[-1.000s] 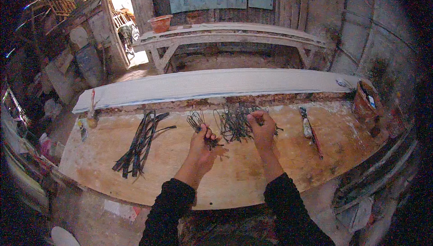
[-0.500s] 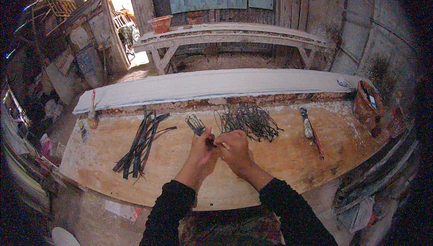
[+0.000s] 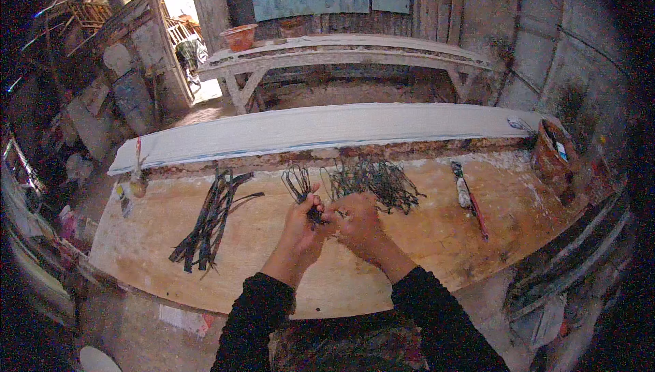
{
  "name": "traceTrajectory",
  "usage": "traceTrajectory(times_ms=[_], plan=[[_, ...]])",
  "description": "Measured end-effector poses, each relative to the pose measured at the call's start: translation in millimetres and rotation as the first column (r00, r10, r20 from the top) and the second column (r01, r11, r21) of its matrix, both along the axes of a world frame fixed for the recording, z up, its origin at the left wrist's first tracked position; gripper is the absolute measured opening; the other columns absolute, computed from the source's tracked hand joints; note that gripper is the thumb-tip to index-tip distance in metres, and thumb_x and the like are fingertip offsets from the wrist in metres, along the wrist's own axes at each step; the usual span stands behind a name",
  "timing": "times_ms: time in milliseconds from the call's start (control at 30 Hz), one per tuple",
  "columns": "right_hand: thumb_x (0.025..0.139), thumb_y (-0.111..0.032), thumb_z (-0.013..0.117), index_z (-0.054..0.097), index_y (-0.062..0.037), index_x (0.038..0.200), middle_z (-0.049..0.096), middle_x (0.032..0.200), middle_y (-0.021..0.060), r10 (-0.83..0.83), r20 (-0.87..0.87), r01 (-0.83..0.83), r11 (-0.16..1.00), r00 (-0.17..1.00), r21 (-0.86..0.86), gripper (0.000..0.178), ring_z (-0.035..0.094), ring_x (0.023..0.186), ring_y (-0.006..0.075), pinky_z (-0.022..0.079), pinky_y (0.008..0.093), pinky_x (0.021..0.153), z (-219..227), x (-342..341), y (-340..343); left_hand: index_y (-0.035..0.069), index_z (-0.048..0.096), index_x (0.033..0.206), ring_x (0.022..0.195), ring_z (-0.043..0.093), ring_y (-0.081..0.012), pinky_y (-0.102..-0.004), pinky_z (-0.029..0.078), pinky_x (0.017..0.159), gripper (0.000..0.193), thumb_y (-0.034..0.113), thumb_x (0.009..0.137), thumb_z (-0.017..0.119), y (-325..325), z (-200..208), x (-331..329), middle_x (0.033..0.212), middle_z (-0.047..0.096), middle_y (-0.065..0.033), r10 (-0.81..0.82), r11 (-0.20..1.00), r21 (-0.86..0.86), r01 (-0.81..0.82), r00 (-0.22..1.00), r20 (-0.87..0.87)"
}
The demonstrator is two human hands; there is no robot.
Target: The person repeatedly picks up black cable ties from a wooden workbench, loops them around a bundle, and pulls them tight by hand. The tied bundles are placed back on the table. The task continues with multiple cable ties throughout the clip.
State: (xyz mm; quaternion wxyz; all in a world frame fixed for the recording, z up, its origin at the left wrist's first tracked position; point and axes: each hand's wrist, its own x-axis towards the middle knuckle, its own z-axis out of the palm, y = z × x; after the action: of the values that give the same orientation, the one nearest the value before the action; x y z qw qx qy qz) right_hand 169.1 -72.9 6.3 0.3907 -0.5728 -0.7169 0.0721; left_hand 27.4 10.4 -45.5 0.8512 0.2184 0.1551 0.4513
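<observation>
My left hand [image 3: 303, 232] is closed round a small bundle of thin dark looped strips [image 3: 296, 182], whose loops stick up past the thumb. Close against it, my right hand [image 3: 356, 225] has its fingers pinched together at the bundle's lower end; what lies between those fingertips is too small to tell. Just beyond the right hand lies a tangled pile of dark knotted loops [image 3: 385, 184] on the wooden board [image 3: 361, 290]. To the left, several long flat black strips [image 3: 203, 229] are spread loosely across one another.
A long white-topped slab [image 3: 327, 126] runs behind the board. Toward the right lie a red-handled tool [image 3: 479, 220] and a whitish wrapped piece [image 3: 463, 195]. A brown pot [image 3: 546, 157] stands at the right end. Farther back is a bench [image 3: 355, 58] with an orange basin [image 3: 239, 38].
The loops in my left hand now rise higher and fan wider above the thumb. Both hands stay together in nearly the same spot, and the view has shifted slightly.
</observation>
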Motion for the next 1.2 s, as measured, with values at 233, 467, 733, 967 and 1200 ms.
traceTrajectory(times_ms=[233, 467, 733, 967, 1200], plan=[[0.071, -0.019, 0.071, 0.069, -0.0201, 0.082, 0.067, 0.087, 0.0005, -0.692, 0.157, 0.669, 0.721, 0.704, 0.179, 0.012, 0.056, 0.094, 0.0243, 0.031, 0.0445, 0.088, -29, 75, 24, 0.008, 0.048, 0.116, 0.065, 0.046, -0.0120, -0.0334, 0.046, 0.064, 0.025, 0.020, 0.095, 0.049, -17, 25, 8, 0.073, 0.046, 0.0009, 0.077, 0.996, -0.033, -0.081, 0.991, -0.108], [0.074, -0.019, 0.069, 0.068, -0.0188, 0.086, 0.067, 0.095, 0.0013, -0.684, 0.054, 0.686, 0.726, 0.727, -0.036, 0.013, 0.057, 0.095, 0.0236, 0.029, 0.0434, 0.090, -13, 78, 23, 0.010, 0.049, 0.102, 0.062, 0.044, -0.0120, -0.0317, 0.043, 0.061, 0.018, 0.026, 0.094, 0.051, -12, 19, 1, 0.069, 0.042, 0.0017, 0.072, 0.996, -0.051, -0.077, 0.992, -0.101], [0.076, -0.012, 0.070, 0.069, -0.0086, 0.092, 0.068, 0.093, 0.0085, -0.219, -0.397, 0.368, 0.861, 0.891, 0.352, 0.016, 0.063, 0.088, 0.0239, 0.046, 0.0377, 0.082, -6, 63, 19, 0.013, 0.050, 0.088, 0.058, 0.043, -0.0116, -0.0288, 0.042, 0.057, 0.021, 0.034, 0.093, 0.053, -24, 27, 9, 0.062, 0.038, 0.0031, 0.060, 0.996, -0.056, -0.065, 0.994, -0.094], [0.079, -0.005, 0.069, 0.065, -0.0040, 0.092, 0.064, 0.089, 0.0028, -0.078, -0.708, 0.007, 0.995, 0.702, -0.103, 0.014, 0.060, 0.081, 0.0120, 0.048, 0.0273, 0.075, -7, 5, 9, 0.012, 0.051, 0.091, 0.060, 0.049, -0.0104, -0.0321, 0.045, 0.054, 0.020, 0.029, 0.098, 0.043, -46, 49, 10, 0.065, 0.047, 0.0033, -0.016, 0.984, 0.157, 0.088, 0.912, -0.410], [0.079, -0.003, 0.068, 0.064, -0.0037, 0.091, 0.063, 0.086, 0.0024, -0.021, -0.701, -0.014, 0.999, 0.713, -0.044, 0.012, 0.059, 0.081, 0.0115, 0.048, 0.0264, 0.075, -6, -15, 3, 0.009, 0.051, 0.099, 0.069, 0.059, -0.0161, -0.0363, 0.053, 0.062, 0.026, 0.032, 0.099, 0.039, -35, 19, 16, 0.082, 0.058, -0.0027, -0.204, 0.979, -0.022, 0.204, 0.956, -0.210]])
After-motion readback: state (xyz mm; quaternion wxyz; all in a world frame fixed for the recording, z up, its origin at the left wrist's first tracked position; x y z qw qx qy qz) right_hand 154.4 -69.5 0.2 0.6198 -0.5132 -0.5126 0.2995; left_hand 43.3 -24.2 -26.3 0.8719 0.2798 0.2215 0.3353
